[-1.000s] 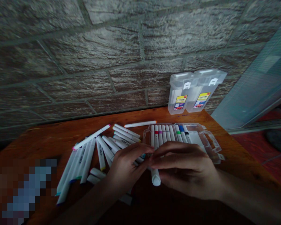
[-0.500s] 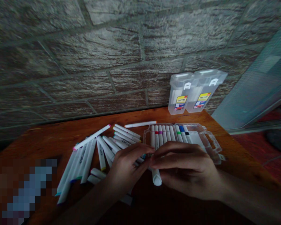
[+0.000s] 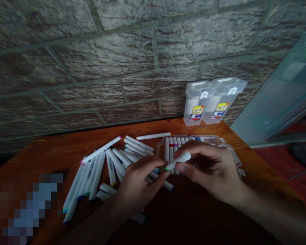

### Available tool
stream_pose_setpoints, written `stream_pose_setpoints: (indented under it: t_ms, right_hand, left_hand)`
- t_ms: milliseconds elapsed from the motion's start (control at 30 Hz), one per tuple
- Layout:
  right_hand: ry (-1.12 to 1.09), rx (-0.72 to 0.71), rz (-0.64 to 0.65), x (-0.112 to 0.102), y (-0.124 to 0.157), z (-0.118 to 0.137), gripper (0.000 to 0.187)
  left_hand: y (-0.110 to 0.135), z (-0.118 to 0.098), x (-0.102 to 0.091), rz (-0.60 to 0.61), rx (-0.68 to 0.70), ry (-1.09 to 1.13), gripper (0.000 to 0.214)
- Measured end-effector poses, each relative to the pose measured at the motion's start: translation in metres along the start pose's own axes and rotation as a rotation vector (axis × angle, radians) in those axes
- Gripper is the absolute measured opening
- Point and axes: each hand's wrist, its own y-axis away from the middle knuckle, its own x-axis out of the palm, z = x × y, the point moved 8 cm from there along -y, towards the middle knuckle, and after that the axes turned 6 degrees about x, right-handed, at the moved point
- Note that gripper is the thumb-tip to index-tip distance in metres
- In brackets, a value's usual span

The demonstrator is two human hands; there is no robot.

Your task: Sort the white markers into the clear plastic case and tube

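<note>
A white marker [image 3: 177,161] with a green end is held above the table between both hands. My left hand [image 3: 137,178] pinches the green end with thumb and fingertips. My right hand [image 3: 215,168] grips the marker's other half, its thumb below and fingers behind, with the white end tilted up to the right. Behind the right hand lies an open clear plastic case [image 3: 209,138] with a row of white markers [image 3: 171,151] in it, partly hidden by that hand. Many loose white markers with coloured ends, such as a pink-ended one [image 3: 102,149], lie around and left of my left hand.
Two clear plastic boxes [image 3: 193,118] with yellow labels stand upright at the back of the wooden table [image 3: 66,144], near a stone-block wall [image 3: 132,81]. An orange-ended marker [image 3: 154,136] lies near the back edge. A pixelated patch covers the lower left.
The held marker has swung from pointing toward me to tilting up and right, showing its green end. My right hand has turned and risen slightly; the left hand stays nearly in place.
</note>
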Motion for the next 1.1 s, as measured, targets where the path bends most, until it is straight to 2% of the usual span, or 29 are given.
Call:
stream_pose_setpoints:
  t_ms: [67, 200, 367, 500, 700, 800, 967, 1100]
  right_hand:
    - [-0.087, 0.135, -0.069, -0.007, -0.004, -0.014, 0.009]
    - [-0.189, 0.301, -0.146, -0.016, -0.010, -0.035, 0.019]
    - [-0.276, 0.437, -0.200, -0.019, -0.013, -0.055, 0.030]
    - [-0.287, 0.519, -0.161, -0.015, -0.010, -0.063, 0.035]
    - [-0.229, 0.524, -0.012, -0.002, -0.011, -0.061, 0.032]
    - [-0.231, 0.562, 0.093, 0.008, -0.008, -0.062, 0.027]
    - [-0.338, 0.608, 0.244, 0.028, 0.004, -0.065, 0.022]
    - [-0.402, 0.571, 0.284, 0.035, 0.009, -0.067, 0.035]
  left_hand:
    - [0.001, 0.003, 0.000, 0.001, -0.037, 0.008, 0.011]
    - [0.003, 0.010, -0.004, -0.034, -0.122, 0.082, 0.012]
    - [0.006, 0.031, -0.010, -0.183, -0.333, 0.326, 0.014]
    - [0.006, 0.044, -0.021, -0.341, -0.443, 0.444, 0.015]
    - [0.008, 0.057, -0.023, -0.428, -0.488, 0.623, 0.019]
    - [0.008, 0.055, -0.022, -0.415, -0.497, 0.618, 0.020]
    - [0.005, 0.041, -0.011, -0.252, -0.491, 0.525, 0.020]
    - [0.006, 0.032, 0.000, -0.171, -0.428, 0.538, 0.026]
